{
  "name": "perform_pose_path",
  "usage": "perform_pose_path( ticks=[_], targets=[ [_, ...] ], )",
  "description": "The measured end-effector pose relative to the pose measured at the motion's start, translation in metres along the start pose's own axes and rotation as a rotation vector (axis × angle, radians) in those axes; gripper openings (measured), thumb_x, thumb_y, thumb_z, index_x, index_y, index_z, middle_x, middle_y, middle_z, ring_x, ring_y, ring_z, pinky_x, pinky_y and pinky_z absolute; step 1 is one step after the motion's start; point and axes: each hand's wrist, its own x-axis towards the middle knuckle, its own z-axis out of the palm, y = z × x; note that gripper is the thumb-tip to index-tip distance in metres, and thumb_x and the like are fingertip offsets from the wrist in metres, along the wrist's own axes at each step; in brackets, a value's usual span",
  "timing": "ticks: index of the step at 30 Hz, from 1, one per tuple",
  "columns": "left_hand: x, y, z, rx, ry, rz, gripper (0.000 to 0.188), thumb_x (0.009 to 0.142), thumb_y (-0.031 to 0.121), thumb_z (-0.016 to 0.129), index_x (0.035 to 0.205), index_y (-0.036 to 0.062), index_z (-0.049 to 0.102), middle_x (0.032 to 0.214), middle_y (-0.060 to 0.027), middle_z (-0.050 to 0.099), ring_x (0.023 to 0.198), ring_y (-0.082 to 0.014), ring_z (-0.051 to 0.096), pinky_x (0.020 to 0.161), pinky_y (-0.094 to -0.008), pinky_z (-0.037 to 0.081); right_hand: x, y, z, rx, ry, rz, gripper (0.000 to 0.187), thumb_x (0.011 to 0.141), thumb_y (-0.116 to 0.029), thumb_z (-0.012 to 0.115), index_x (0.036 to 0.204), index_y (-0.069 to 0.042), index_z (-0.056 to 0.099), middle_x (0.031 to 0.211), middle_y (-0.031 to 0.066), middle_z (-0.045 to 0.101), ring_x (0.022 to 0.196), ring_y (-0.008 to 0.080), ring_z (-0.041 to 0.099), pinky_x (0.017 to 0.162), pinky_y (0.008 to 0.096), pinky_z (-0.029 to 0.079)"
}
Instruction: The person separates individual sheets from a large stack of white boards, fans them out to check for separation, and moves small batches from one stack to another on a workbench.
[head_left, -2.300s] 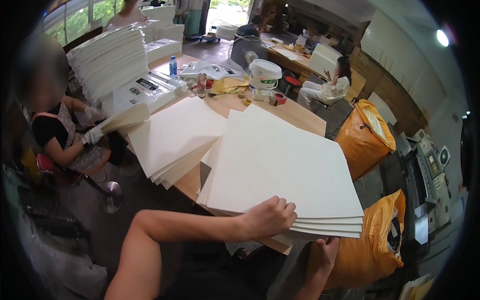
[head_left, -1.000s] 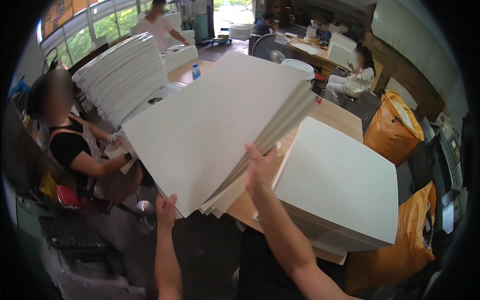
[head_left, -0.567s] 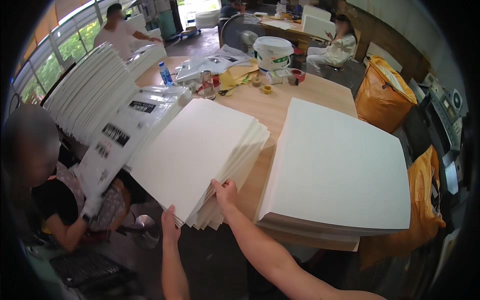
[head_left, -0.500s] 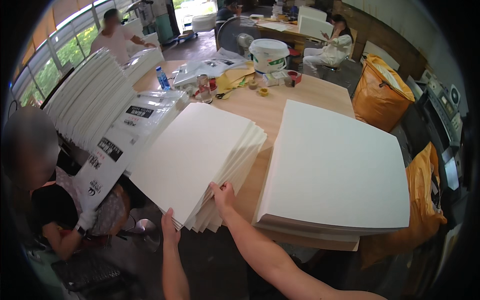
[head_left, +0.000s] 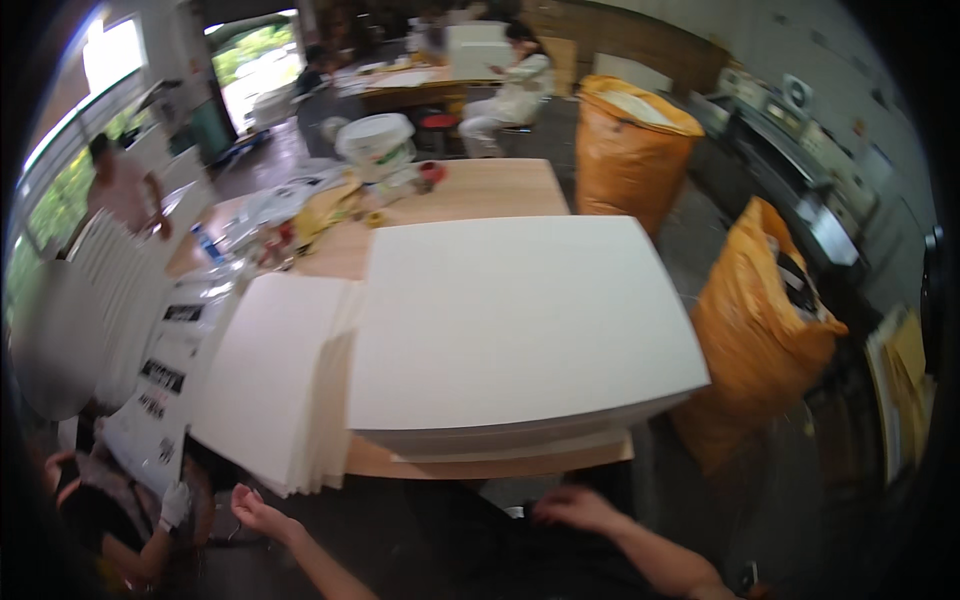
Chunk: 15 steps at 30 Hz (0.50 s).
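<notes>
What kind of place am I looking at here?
Probably a paper-handling workshop: big white sheets stacked on a worktable, printed plastic packaging beside them and bulging orange sacks on the floor.

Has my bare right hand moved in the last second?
Yes: your right hand has released the fanned white sheets, moving right and toward you, relative to the thick white paper stack.
</notes>
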Motion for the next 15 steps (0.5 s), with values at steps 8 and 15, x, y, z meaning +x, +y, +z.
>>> perform_pose_path(
  ticks=[8,15],
  targets=[
    [-0.297,0.273,0.166,-0.379,-1.405,0.581,0.026,0.091,0.000,0.062,0.118,0.0002,0.065,0.110,-0.0144,0.072,0.100,-0.0245,0.072,0.100,-0.0422,0.055,-0.089,-0.037,-0.185,0.123,1.103,-0.540,0.038,0.106,-0.031,0.063,0.079,-0.005,0.056,0.067,-0.0009,0.057,0.062,0.0058,0.050,0.057,0.0251,0.040],
    [-0.403,0.297,0.231,-0.133,-1.825,0.990,0.022,0.087,-0.005,0.066,0.106,0.0044,0.073,0.097,-0.0098,0.074,0.093,-0.0246,0.073,0.086,-0.0355,0.059,-0.088,-0.080,-0.209,-0.192,0.902,-0.382,0.050,0.104,-0.044,0.061,0.079,-0.001,0.057,0.069,0.0178,0.063,0.064,0.0350,0.064,0.062,0.0444,0.049]
  ],
)
